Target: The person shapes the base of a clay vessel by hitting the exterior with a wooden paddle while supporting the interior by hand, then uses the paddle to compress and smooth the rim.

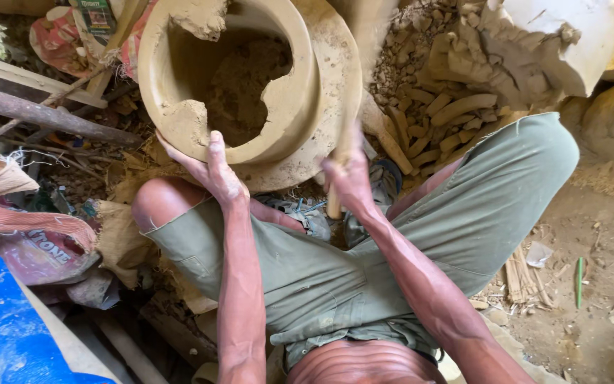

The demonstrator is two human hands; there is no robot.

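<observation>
While the left hand [207,167] steadies one clay pot [232,78] (unfired), the right hand [349,178] grips one paddle [346,107].

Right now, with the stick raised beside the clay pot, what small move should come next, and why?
Probably bring the wooden stick, gripped by the right hand, down in a light tap on the clay pot. The left hand braces the rim, and the rim looks lumpy and uneven there.

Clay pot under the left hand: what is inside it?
Inside the clay pot lies rough, crumbly clay on the bottom, with a lump on the upper rim. The left hand presses the near wall; the wall hides the near part of the floor.
</observation>
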